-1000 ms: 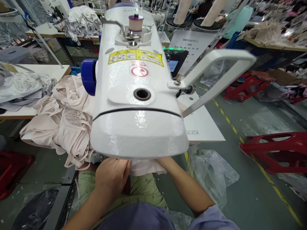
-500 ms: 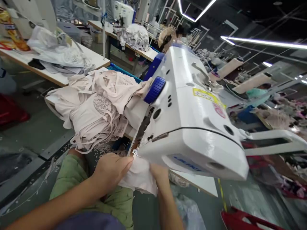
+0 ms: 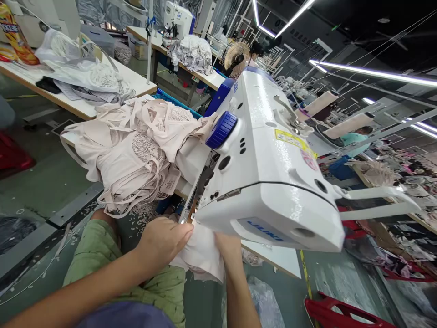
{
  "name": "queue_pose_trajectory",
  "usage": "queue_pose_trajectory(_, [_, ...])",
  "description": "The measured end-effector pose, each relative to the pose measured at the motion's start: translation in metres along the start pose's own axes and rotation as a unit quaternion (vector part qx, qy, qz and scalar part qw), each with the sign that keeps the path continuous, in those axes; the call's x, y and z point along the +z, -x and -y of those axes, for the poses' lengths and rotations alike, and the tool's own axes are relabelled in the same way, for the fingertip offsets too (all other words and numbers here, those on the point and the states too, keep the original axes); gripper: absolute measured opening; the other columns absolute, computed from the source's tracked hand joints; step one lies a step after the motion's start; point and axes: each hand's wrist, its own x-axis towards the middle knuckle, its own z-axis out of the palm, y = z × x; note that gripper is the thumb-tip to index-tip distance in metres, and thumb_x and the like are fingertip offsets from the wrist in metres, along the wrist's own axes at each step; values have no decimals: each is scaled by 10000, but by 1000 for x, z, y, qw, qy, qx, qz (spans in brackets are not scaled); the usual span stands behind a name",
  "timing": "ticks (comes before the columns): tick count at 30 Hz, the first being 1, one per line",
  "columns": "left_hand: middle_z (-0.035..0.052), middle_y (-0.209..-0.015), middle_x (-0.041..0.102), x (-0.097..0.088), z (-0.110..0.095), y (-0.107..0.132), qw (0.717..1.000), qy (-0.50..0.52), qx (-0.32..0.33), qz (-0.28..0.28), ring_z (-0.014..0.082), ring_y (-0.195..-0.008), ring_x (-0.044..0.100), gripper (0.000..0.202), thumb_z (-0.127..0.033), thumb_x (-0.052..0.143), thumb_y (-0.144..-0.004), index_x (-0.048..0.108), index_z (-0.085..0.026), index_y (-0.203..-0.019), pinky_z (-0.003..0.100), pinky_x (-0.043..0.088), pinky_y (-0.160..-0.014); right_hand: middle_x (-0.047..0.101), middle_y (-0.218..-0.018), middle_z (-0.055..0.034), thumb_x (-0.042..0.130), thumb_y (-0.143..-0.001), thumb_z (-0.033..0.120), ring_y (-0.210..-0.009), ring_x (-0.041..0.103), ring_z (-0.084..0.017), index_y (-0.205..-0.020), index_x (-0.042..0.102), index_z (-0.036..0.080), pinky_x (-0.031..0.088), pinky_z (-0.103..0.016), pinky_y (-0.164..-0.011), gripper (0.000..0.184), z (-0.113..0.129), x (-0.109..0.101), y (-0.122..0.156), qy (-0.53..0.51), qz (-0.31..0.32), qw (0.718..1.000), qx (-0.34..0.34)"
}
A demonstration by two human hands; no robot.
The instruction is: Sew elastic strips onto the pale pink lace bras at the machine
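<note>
A pale pink garment piece (image 3: 203,255) hangs at the needle end of a white sewing machine (image 3: 273,182). My left hand (image 3: 164,241) pinches its upper left edge, thumb pointing toward the machine's presser area. On the garment's right side, my right hand (image 3: 229,249) is partly tucked under the machine head; its fingertips are hidden behind the cloth and the head. A heap of pale pink bras (image 3: 136,150) with lace panels and thin straps lies just beyond my left hand, left of the machine. The needle itself is hidden.
A blue handwheel (image 3: 221,130) sticks out on the machine's left side. At the far left, a table (image 3: 78,105) carries white lace pieces and an orange packet (image 3: 20,38). Red stools (image 3: 341,312) stand on the floor at lower right, and thread cones (image 3: 319,105) rise behind the machine.
The camera view has shifted slightly. My left hand stays at the garment's edge, a touch nearer the machine, and the cloth hangs almost as before.
</note>
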Motion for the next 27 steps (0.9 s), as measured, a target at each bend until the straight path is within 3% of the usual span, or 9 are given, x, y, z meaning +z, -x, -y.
queue_pose_trajectory(5, [-29, -658, 705, 0, 0, -3, 1000, -5, 1, 10, 146, -552, 629, 307, -256, 397, -1034, 675, -208, -914, 307, 390, -592, 751, -803, -107, 528, -863, 297, -1039, 657, -344, -894, 741, 228, 520, -520, -957, 227, 5, -6, -1, -136, -22, 990, 39])
queue_pose_trajectory(12, [-35, -628, 676, -2, 2, -3, 1000, 26, -3, 12, 148, -534, 612, 244, -254, 442, -1020, 674, -205, -961, 290, 398, -580, 751, -1007, -94, 554, -847, 375, -1186, 596, -339, -999, 739, 232, 421, -549, -1073, 278, 28, -25, -12, -232, -47, 962, 133])
queue_pose_trajectory(16, [-27, -717, 728, -3, 4, -1, 998, 55, -23, 11, 148, -597, 655, 204, -240, 481, -1001, 681, -202, -977, 277, 430, -597, 740, -1074, -112, 568, -856, 415, -1217, 584, -325, -1005, 734, 201, 403, -517, -1092, 309, 42, -30, -8, -305, -35, 933, 186])
queue_pose_trajectory(18, [-21, -776, 754, -6, 5, -1, 996, 73, -38, 27, 153, -645, 682, 203, -249, 491, -995, 690, -207, -980, 272, 454, -610, 744, -1045, -114, 572, -870, 462, -1137, 632, -310, -1033, 719, 185, 473, -470, -1023, 353, 51, -26, -1, -388, -21, 894, 225])
queue_pose_trajectory(22, [2, -905, 777, -16, 10, -1, 987, 133, -47, 79, 163, -790, 720, 188, -262, 520, -982, 699, -210, -1007, 265, 509, -709, 736, -1002, -94, 483, -912, 614, -897, 698, -255, -1230, 611, 211, 574, -376, -763, 530, 71, -14, 19, -608, 35, 745, 273])
queue_pose_trajectory(24, [4, -914, 775, -24, 11, 1, 977, 167, -40, 131, 157, -802, 716, 177, -260, 533, -978, 699, -216, -1019, 255, 514, -723, 723, -974, -70, 541, -888, 614, -814, 688, -223, -1211, 597, 239, 565, -336, -696, 498, 79, -9, 30, -668, 45, 692, 270])
queue_pose_trajectory(26, [5, -885, 762, -30, 11, 6, 968, 167, -38, 185, 158, -782, 702, 172, -263, 534, -976, 689, -221, -1038, 259, 511, -709, 695, -883, -33, 663, -838, 540, -722, 652, -180, -1061, 636, 243, 541, -288, -646, 372, 85, -5, 41, -677, 12, 683, 273])
queue_pose_trajectory(27, [13, -888, 752, -32, 10, 10, 967, 154, -36, 202, 168, -789, 694, 171, -277, 548, -966, 675, -218, -1065, 272, 510, -710, 675, -848, -21, 707, -819, 490, -711, 635, -166, -980, 652, 234, 531, -273, -644, 307, 88, -3, 48, -663, -16, 699, 268])
